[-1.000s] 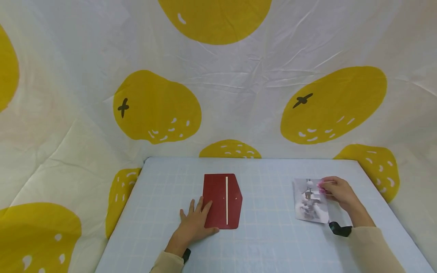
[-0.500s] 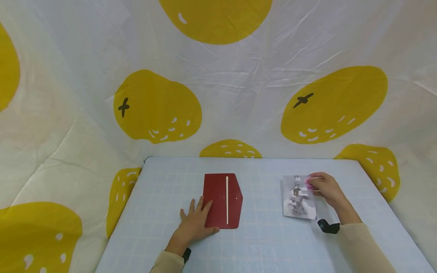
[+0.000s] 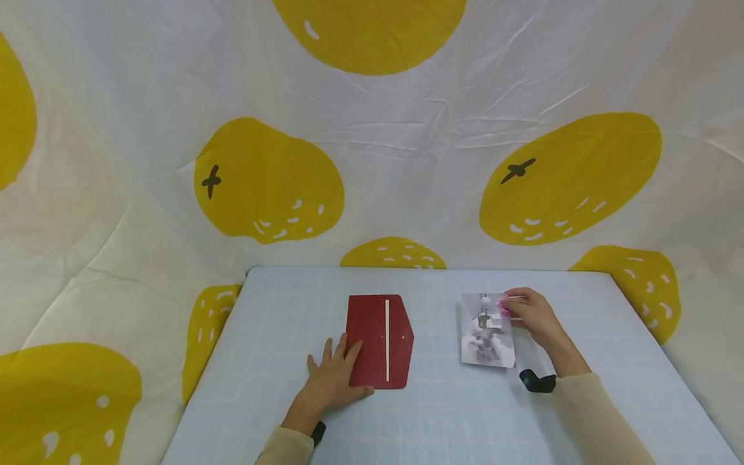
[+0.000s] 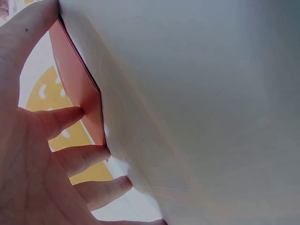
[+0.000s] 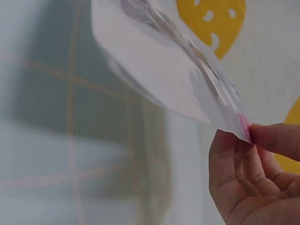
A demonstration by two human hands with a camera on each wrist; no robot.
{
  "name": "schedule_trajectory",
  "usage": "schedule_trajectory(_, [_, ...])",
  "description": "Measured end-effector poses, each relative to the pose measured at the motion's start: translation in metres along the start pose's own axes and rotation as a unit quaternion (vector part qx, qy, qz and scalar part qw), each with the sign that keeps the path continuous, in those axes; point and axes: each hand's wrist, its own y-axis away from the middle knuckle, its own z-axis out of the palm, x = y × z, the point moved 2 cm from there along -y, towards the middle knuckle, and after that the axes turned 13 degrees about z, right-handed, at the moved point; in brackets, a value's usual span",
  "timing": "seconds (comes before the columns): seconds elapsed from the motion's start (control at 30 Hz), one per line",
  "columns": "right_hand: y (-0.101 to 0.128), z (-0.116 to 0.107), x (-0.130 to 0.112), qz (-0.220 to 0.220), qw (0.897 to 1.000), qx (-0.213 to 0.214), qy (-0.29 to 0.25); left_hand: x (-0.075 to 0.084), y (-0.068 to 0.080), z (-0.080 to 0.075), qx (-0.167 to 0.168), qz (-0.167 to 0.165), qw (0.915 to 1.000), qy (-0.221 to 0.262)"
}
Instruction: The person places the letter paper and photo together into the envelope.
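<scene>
dark red paper envelope lies flat on the pale blue gridded mat, left of centre, in the same spot as a second ago. its long axis runs near to far, the angled flap end points right, and a pale strip runs lengthwise down its face. the left hand lies on the envelope's near left corner with fingers straight and spread, pressing it to the mat and gripping nothing; that hand has not shifted either. moving right: the printed photo card is what changed. over the last second it has travelled leftward across the mat, from near the right edge to a spot well closer to the envelope, though a clear gap remains between them. judged from that drift, the card is being carried toward the envelope while the other hand steadies it. the card's long axis also runs near to far, roughly parallel to the envelope, picture side up. the right hand pinches its far right corner between thumb and curled fingers; the right wrist view shows the card lifted off the mat and sagging slightly. yellow fruit-print cloth hangs behind and to the sides.
</scene>
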Motion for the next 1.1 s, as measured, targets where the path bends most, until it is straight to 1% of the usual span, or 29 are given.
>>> schedule_trajectory(0.17, [-0.003, 0.014, -0.006, -0.011, 1.000, -0.008, -0.019, 0.000, 0.000, 0.000, 0.002, 0.000, 1.0000, -0.002])
schedule_trajectory(0.3, [-0.005, 0.026, -0.011, -0.018, 0.999, -0.014, -0.025, 0.000, 0.000, 0.000, 0.000, -0.002, 1.0000, 0.000])
schedule_trajectory(0.67, [-0.012, 0.058, -0.018, -0.022, 0.999, -0.027, -0.041, 0.001, 0.000, -0.001, -0.003, -0.008, 1.0000, 0.003])
schedule_trajectory(0.87, [-0.013, 0.074, -0.022, -0.028, 0.997, -0.036, -0.055, 0.001, -0.001, -0.001, -0.002, -0.008, 1.0000, 0.001])
schedule_trajectory(1.1, [-0.012, 0.092, -0.026, -0.028, 0.997, -0.035, -0.064, 0.002, -0.001, 0.000, 0.002, -0.007, 1.0000, 0.002])
